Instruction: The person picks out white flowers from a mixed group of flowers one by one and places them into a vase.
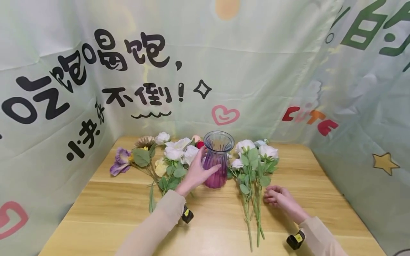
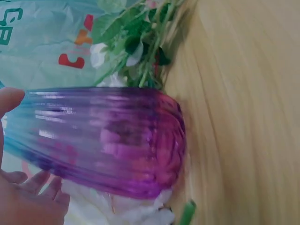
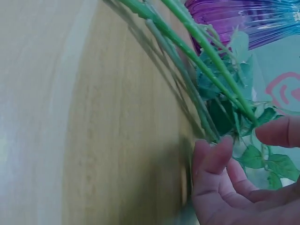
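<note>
A ribbed glass vase (image 1: 216, 180), purple below and bluish at its flared rim, stands upright on the table. My left hand (image 1: 196, 171) is beside it, thumb stretched across the front and fingers along its left side. In the left wrist view, thumb and fingers lie spread on either side of the vase (image 2: 126, 136); firm contact cannot be told. Right of the vase lies a bunch of white artificial roses (image 1: 253, 167) with long green stems. My right hand (image 1: 282, 199) rests by those stems (image 3: 211, 61), thumb apart from loosely bent fingers, holding nothing visible.
Left of the vase lie more artificial flowers: white roses (image 1: 174, 151), a purple flower (image 1: 121, 160), a yellow one (image 1: 161, 167) and a brownish one (image 1: 145, 142). A printed curtain (image 1: 256, 78) encloses the wooden table (image 1: 211, 227) at the back and sides.
</note>
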`<state>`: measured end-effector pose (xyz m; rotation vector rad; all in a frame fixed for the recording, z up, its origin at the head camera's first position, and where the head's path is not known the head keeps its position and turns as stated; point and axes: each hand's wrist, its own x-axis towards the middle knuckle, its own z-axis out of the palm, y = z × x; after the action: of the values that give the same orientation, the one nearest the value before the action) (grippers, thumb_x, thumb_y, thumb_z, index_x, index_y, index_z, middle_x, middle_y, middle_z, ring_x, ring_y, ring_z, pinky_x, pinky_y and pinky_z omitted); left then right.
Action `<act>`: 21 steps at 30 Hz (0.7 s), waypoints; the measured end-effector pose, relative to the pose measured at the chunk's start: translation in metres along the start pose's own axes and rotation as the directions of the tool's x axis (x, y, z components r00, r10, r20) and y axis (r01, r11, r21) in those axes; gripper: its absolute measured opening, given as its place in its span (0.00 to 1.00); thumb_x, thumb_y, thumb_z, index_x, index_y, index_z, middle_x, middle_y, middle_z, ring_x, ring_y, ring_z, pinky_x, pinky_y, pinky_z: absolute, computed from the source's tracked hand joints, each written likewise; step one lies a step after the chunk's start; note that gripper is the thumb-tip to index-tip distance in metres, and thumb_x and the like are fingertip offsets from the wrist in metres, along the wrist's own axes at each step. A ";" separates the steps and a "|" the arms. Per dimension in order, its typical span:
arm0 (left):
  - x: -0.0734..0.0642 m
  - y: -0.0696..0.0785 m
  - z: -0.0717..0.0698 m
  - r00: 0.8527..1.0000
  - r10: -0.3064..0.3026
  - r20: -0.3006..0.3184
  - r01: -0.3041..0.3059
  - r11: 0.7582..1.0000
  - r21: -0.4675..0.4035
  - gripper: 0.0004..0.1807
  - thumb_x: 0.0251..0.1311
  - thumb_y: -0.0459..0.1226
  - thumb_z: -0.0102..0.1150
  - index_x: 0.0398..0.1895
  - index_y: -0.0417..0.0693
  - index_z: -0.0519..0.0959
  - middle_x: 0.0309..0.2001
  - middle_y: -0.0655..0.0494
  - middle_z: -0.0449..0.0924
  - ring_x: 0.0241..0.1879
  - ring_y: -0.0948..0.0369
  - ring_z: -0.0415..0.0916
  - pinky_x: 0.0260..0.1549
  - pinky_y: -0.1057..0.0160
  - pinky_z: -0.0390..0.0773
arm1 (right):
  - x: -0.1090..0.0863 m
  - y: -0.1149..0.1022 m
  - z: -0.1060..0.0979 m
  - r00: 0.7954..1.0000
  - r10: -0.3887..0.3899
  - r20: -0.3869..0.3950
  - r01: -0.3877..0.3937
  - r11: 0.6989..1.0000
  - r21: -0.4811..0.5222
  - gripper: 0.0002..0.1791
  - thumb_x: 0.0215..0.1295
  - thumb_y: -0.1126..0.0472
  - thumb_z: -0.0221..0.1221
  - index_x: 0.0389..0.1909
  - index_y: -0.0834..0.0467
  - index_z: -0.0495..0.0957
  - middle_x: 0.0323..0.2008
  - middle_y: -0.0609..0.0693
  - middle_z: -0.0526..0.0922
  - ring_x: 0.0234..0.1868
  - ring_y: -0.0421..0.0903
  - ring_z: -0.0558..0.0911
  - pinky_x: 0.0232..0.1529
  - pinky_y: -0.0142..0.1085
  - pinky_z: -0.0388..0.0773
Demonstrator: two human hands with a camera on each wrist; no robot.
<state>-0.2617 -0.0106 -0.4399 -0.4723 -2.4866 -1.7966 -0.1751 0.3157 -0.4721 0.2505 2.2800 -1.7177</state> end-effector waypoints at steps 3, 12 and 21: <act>0.006 0.005 0.007 1.000 -0.002 -0.014 0.002 1.000 -0.026 0.53 0.54 0.52 0.74 0.78 0.56 0.54 0.73 0.49 0.67 0.73 0.50 0.65 0.72 0.42 0.66 | 0.003 0.003 0.000 0.999 0.011 0.044 -0.011 1.000 0.013 0.24 0.76 0.62 0.48 0.62 0.78 0.60 0.41 0.51 0.81 0.38 0.41 0.83 0.38 0.29 0.81; 0.018 0.015 0.021 1.000 -0.008 -0.002 0.008 0.996 -0.092 0.55 0.50 0.52 0.77 0.78 0.56 0.54 0.69 0.48 0.73 0.68 0.51 0.72 0.70 0.48 0.70 | 0.009 0.004 0.002 0.975 0.015 0.223 -0.048 0.988 0.147 0.25 0.76 0.60 0.48 0.63 0.75 0.59 0.42 0.48 0.81 0.42 0.41 0.83 0.43 0.29 0.81; 0.022 0.000 0.026 0.997 0.076 -0.024 -0.077 0.996 -0.047 0.46 0.56 0.50 0.73 0.74 0.47 0.61 0.63 0.47 0.78 0.63 0.52 0.77 0.66 0.53 0.75 | 0.013 -0.004 0.005 0.920 -0.095 0.380 -0.057 0.927 0.371 0.10 0.78 0.62 0.43 0.52 0.56 0.70 0.46 0.43 0.85 0.49 0.38 0.84 0.53 0.28 0.79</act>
<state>-0.2790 0.0184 -0.4438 -0.5389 -2.3812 -1.8264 -0.1881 0.3097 -0.4743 -0.0455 1.6668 -1.9960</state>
